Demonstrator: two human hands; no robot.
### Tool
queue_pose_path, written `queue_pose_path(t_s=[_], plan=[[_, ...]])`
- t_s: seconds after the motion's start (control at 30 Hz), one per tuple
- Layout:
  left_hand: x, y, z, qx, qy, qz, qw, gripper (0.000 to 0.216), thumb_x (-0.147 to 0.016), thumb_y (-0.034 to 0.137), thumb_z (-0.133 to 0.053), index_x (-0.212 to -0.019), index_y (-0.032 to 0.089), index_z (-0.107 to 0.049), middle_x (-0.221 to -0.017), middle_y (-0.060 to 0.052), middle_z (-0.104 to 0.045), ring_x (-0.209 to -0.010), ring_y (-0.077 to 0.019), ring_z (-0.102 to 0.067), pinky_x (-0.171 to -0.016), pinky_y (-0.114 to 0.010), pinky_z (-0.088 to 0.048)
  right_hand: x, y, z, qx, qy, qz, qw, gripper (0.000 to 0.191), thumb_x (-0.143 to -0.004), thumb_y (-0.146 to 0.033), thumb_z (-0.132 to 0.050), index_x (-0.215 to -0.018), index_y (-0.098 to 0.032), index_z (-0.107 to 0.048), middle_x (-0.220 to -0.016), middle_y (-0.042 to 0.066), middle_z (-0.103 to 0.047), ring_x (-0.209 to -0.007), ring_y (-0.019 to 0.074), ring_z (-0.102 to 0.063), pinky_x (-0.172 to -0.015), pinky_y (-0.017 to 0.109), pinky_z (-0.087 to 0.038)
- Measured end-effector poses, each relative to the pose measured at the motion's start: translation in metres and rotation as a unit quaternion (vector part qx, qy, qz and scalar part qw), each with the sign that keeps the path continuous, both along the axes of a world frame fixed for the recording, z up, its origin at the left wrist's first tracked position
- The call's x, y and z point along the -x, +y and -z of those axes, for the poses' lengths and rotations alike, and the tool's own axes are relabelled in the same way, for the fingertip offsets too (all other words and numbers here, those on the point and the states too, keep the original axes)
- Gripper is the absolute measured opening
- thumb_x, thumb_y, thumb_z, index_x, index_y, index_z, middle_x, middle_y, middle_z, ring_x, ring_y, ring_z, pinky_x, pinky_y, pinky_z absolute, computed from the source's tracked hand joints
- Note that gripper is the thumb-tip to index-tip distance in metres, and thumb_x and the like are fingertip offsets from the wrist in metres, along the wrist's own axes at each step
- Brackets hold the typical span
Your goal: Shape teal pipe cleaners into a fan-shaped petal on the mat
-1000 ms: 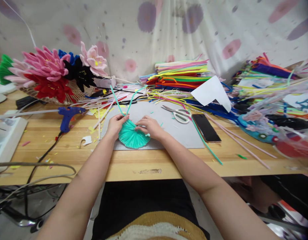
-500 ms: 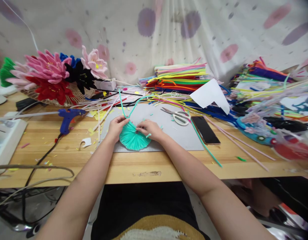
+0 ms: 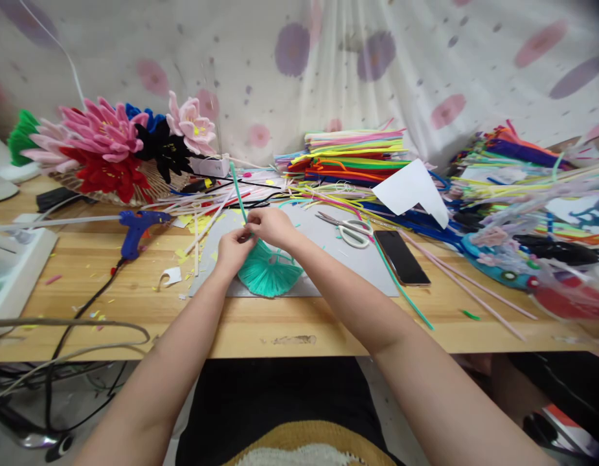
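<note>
A teal fan-shaped piece of pipe cleaners (image 3: 270, 275) lies on a grey mat (image 3: 328, 255) on the wooden table. My left hand (image 3: 234, 249) pinches the fan's top left corner, where its loose teal stems (image 3: 237, 184) rise toward the back. My right hand (image 3: 272, 226) is closed right beside it, fingers pinching the same stems at the fan's top. The two hands touch.
Scissors (image 3: 348, 228) and a dark phone (image 3: 401, 257) lie on the mat to the right. A blue glue gun (image 3: 134, 230) with its cord sits at left, pipe-cleaner flowers (image 3: 114, 145) behind it. Stacks of coloured pipe cleaners (image 3: 352, 152) fill the back and right.
My right hand has moved from the fan's right side up and left to its top, meeting my left hand. The loose stems now stand closer together.
</note>
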State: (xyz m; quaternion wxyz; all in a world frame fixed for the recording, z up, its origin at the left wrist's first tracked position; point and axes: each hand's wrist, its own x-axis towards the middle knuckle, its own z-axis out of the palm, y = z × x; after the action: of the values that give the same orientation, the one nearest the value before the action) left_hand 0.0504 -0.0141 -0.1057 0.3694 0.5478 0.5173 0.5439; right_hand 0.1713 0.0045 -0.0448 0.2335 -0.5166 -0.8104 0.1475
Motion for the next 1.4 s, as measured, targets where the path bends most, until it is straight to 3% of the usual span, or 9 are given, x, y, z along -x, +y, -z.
queue_pose_path(t_s=[0.2,0.37,0.43,0.57,0.63,0.83,1.23,1.4], plan=[[-0.003,0.0,0.001,0.036,-0.096,0.003,0.995,0.02,-0.052,0.023,-0.071,-0.07,0.015,-0.071,-0.069,-0.002,-0.069,-0.067,-0.0148,-0.058,-0.066,-0.025,-0.043,-0.01,-0.012,0.011,-0.022,0.08,-0.001,0.997,0.016,-0.077,-0.028,-0.054,-0.078,-0.017,-0.065,-0.076,0.001,-0.064,-0.07,0.0112,-0.052,-0.062,0.022,-0.035],[-0.005,-0.004,-0.004,0.1,-0.165,0.004,0.981,0.026,-0.047,0.026,-0.076,-0.07,0.015,-0.071,-0.067,-0.003,-0.068,-0.066,-0.0154,-0.059,-0.065,-0.027,-0.044,-0.022,-0.024,0.022,0.015,0.191,0.003,0.982,0.015,-0.075,-0.028,-0.056,-0.078,-0.017,-0.066,-0.077,0.001,-0.064,-0.071,0.0108,-0.055,-0.068,0.022,-0.04],[-0.004,-0.005,-0.008,0.131,-0.205,0.022,0.97,0.032,-0.043,0.026,-0.079,-0.071,0.015,-0.07,-0.065,-0.003,-0.067,-0.063,-0.015,-0.059,-0.064,-0.027,-0.044,-0.025,-0.026,0.028,0.062,0.276,-0.001,0.959,0.015,-0.073,-0.028,-0.056,-0.076,-0.017,-0.065,-0.073,0.0,-0.063,-0.068,0.0101,-0.055,-0.066,0.022,-0.041],[-0.004,-0.007,-0.015,0.171,-0.254,0.066,0.95,0.038,-0.036,0.022,-0.081,-0.071,0.014,-0.069,-0.063,-0.002,-0.066,-0.059,-0.0139,-0.059,-0.062,-0.028,-0.046,-0.028,-0.029,0.036,0.194,0.456,0.032,0.868,0.017,-0.065,-0.032,-0.059,-0.068,-0.016,-0.057,-0.058,-0.003,-0.055,-0.055,0.008,-0.05,-0.054,0.02,-0.04],[-0.005,-0.007,-0.017,0.18,-0.262,0.073,0.945,0.037,-0.036,0.02,-0.081,-0.071,0.014,-0.069,-0.062,-0.002,-0.066,-0.058,-0.0135,-0.058,-0.061,-0.028,-0.046,-0.027,-0.031,0.038,0.221,0.495,0.043,0.839,0.018,-0.061,-0.032,-0.061,-0.064,-0.016,-0.054,-0.052,-0.005,-0.051,-0.051,0.0066,-0.047,-0.051,0.019,-0.038],[-0.003,-0.006,-0.014,0.189,-0.273,0.076,0.94,0.039,-0.038,0.018,-0.081,-0.074,0.014,-0.07,-0.063,-0.003,-0.067,-0.058,-0.0137,-0.059,-0.06,-0.028,-0.047,-0.026,-0.031,0.04,0.221,0.506,0.052,0.832,0.016,-0.056,-0.029,-0.062,-0.058,-0.016,-0.053,-0.045,-0.007,-0.047,-0.045,0.0053,-0.041,-0.048,0.02,-0.033],[-0.003,-0.006,-0.012,0.159,-0.239,0.06,0.956,0.04,-0.037,0.024,-0.084,-0.074,0.013,-0.07,-0.062,-0.001,-0.065,-0.057,-0.0106,-0.056,-0.058,-0.024,-0.043,-0.03,-0.03,0.045,0.296,0.491,0.066,0.817,0.013,-0.06,-0.022,-0.062,-0.057,-0.015,-0.052,-0.043,-0.007,-0.045,-0.042,0.0045,-0.04,-0.043,0.017,-0.03],[-0.001,-0.006,-0.013,0.172,-0.222,0.076,0.957,0.043,-0.038,0.025,-0.083,-0.076,0.013,-0.069,-0.062,-0.002,-0.065,-0.058,-0.012,-0.057,-0.059,-0.025,-0.044,-0.031,-0.026,0.04,0.346,0.5,0.099,0.788,0.012,-0.065,-0.018,-0.059,-0.057,-0.014,-0.051,-0.046,-0.006,-0.044,-0.043,0.0045,-0.042,-0.045,0.018,-0.037]])
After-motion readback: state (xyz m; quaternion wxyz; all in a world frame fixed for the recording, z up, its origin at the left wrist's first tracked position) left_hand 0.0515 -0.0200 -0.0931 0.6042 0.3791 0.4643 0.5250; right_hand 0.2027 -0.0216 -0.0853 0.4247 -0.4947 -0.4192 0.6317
